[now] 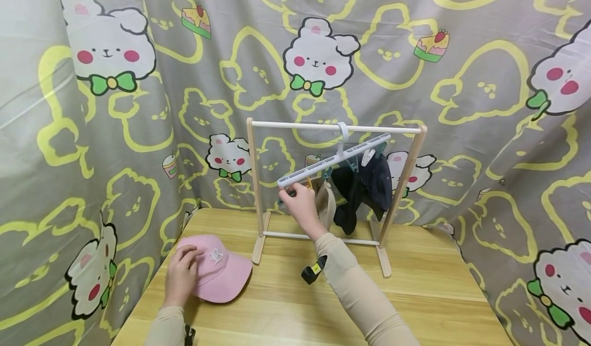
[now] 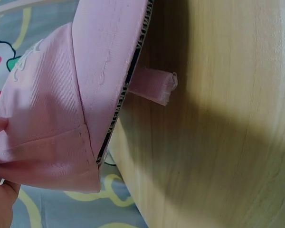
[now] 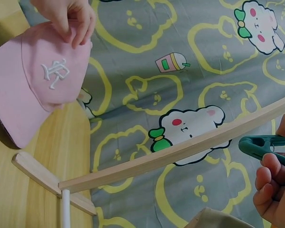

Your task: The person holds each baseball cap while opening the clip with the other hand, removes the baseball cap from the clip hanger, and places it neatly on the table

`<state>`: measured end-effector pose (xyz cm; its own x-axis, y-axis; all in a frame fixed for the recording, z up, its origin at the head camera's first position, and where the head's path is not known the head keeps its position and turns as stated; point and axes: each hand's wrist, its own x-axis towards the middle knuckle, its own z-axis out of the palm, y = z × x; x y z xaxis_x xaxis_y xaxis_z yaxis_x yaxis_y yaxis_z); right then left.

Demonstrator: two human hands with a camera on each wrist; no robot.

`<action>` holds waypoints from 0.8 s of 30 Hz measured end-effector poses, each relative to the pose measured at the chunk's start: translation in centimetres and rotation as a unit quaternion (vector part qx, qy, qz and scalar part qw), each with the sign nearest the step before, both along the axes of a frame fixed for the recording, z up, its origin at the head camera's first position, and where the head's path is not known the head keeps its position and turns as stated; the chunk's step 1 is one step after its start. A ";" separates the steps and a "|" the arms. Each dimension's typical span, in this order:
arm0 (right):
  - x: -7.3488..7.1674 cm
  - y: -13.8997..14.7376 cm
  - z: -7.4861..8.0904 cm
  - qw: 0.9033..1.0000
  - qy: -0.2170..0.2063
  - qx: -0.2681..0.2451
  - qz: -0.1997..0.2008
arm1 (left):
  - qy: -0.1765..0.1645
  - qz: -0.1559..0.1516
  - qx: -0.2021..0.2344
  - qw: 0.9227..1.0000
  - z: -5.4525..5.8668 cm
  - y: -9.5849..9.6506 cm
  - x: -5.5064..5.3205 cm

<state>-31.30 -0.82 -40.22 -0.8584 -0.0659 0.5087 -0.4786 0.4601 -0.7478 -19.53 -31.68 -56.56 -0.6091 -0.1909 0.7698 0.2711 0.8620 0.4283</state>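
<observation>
The left hand point(image 1: 181, 274) gripped a pink cap point(image 1: 213, 271) by its crown, white emblem showing, brim toward the right; whether it touched the table point(image 1: 277, 310) was hard to tell. The right hand point(image 1: 303, 208) pinched a dark green clip point(image 3: 249, 145) beneath the lower end of a tilted, pale hanger point(image 1: 318, 165).

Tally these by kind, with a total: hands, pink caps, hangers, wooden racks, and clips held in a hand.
Hands: 2 (left hand, right hand)
Pink cap: 1
Hanger: 1
Wooden rack: 1
Held green clip: 1
Total: 6
</observation>
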 end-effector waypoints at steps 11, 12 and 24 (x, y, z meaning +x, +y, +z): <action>0.1 0.1 0.1 1.000 -0.003 0.001 0.001 | -0.027 0.015 0.007 0.999 -0.5 -0.9 0.1; 0.1 0.1 0.1 1.000 -0.003 0.001 0.001 | -0.030 0.019 0.007 0.999 -0.6 -0.9 0.2; -0.1 0.2 -0.1 1.000 -0.004 -0.001 0.005 | -0.070 0.048 0.031 0.996 -1.2 -1.3 0.7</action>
